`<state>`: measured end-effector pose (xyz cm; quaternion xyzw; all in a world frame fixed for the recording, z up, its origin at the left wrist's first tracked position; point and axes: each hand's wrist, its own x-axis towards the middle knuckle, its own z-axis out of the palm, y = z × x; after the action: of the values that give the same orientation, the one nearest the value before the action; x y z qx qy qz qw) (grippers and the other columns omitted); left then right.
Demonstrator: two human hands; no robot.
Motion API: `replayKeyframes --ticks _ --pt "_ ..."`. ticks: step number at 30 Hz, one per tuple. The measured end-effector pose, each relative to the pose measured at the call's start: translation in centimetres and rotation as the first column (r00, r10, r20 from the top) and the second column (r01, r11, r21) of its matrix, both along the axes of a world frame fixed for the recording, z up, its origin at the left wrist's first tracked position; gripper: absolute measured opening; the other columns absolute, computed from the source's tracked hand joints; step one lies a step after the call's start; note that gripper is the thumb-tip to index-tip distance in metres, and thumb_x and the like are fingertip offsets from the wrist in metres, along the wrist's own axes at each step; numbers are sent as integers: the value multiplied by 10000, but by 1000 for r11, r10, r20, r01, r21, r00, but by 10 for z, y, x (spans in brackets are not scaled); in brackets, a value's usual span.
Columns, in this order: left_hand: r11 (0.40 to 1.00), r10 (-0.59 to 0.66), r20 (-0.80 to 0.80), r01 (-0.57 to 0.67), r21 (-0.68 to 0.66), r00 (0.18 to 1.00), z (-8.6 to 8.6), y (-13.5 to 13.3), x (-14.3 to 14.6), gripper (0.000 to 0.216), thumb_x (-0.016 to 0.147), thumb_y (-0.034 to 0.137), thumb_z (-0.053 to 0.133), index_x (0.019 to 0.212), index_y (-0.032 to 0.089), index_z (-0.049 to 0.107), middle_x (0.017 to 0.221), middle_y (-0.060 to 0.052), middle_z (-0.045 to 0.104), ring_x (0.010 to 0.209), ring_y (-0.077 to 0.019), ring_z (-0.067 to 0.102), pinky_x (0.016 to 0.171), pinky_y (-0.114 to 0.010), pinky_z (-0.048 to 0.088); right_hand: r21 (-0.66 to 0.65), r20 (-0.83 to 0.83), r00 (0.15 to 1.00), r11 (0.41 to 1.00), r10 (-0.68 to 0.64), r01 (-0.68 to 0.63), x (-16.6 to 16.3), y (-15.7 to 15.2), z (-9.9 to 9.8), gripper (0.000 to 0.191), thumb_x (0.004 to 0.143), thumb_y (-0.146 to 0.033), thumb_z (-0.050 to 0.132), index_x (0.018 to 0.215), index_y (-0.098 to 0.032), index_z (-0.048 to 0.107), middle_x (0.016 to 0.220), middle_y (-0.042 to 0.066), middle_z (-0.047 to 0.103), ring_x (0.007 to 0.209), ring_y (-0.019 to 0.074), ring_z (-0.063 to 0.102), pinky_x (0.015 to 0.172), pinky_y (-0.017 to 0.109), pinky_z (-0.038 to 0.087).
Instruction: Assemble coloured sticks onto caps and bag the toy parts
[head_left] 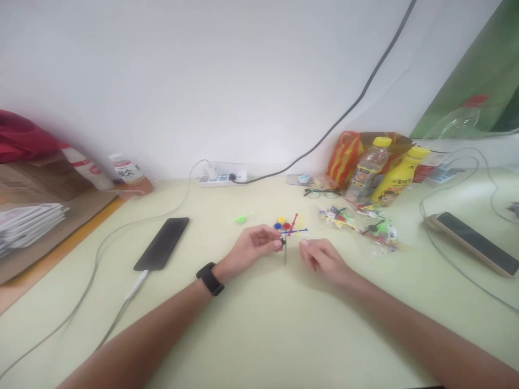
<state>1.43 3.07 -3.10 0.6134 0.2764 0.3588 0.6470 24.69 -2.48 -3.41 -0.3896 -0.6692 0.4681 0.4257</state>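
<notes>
My left hand (259,247), with a black watch on its wrist, pinches a small black plastic piece (284,241) between thumb and fingertips. A thin dark blade stands out above and below that piece. Just to the right is my right hand (326,260), its fingers curled and thumb against the forefinger; whatever it may hold is too small to make out. Beyond the hands lie a blue disc (278,226), a yellow disc (281,220) and a red disc (286,226). Beside them are a red stick (293,223), a yellow stick (300,225) and a blue stick (298,231).
A green piece (240,219) lies farther left. Clear bags of coloured plastic parts (379,229) are at right, with glasses (322,192) and bottles (367,170) behind. Phones (162,244) and cables flank my arms. A power strip (223,179) sits by the wall.
</notes>
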Motion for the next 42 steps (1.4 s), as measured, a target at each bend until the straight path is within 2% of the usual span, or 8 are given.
replayKeyframes --ticks 10,15,21,24,27,30,35,42 --pt "996 82 38 -81 -24 996 1 3 -1 303 884 358 782 1108 158 739 1020 -104 753 845 -182 715 828 -324 569 -23 187 981 998 -56 62 -3 2 -1 685 1050 -589 376 520 -191 548 575 -5 492 568 137 483 669 300 384" --pt "974 157 155 -128 -185 975 1 9 -6 323 888 319 786 1175 187 719 1091 -92 761 912 -167 723 911 -304 544 -22 198 979 998 -46 51 -3 2 -1 689 1052 -589 370 531 -189 578 589 -4 487 577 138 484 675 299 383" --pt "924 291 216 -215 -315 932 13 18 -12 291 875 266 792 1139 152 746 1193 -124 756 956 -163 726 974 -282 534 -39 198 980 999 -23 31 0 4 -3 685 1058 -576 364 550 -185 607 616 -1 493 596 140 483 676 299 378" --pt "899 328 276 -209 -384 903 20 24 -19 329 926 386 717 1119 122 756 1209 -151 747 998 -195 730 972 -284 551 -54 200 980 998 -20 31 0 3 -3 680 1058 -572 368 557 -183 615 621 -2 490 596 138 480 674 297 375" --pt "872 360 323 -192 -450 875 25 28 -26 557 960 582 580 1132 81 753 1230 -199 729 1054 -242 726 968 -309 570 -69 198 980 997 -21 35 -1 2 0 677 1060 -567 366 559 -182 608 620 -7 473 594 136 470 674 295 371" --pt "859 387 323 -211 -466 863 26 30 -31 696 941 692 513 1151 69 742 1281 -220 702 1083 -262 722 957 -317 583 -81 202 979 996 -21 38 -1 2 2 677 1061 -568 364 560 -182 604 619 -10 461 590 134 458 667 295 364" --pt "850 406 327 -220 -479 853 25 32 -34 740 927 718 510 1169 54 727 1301 -231 689 1081 -258 723 953 -308 585 -80 209 978 996 -13 30 0 2 1 678 1060 -575 361 568 -181 612 615 -11 459 581 134 448 661 296 361" --pt "867 376 318 -210 -452 870 24 32 -32 664 905 684 588 1146 84 739 1242 -199 714 1014 -245 717 920 -330 569 -42 208 978 998 -32 42 -1 1 2 664 1061 -566 370 576 -184 615 629 -9 477 595 134 466 685 295 374"
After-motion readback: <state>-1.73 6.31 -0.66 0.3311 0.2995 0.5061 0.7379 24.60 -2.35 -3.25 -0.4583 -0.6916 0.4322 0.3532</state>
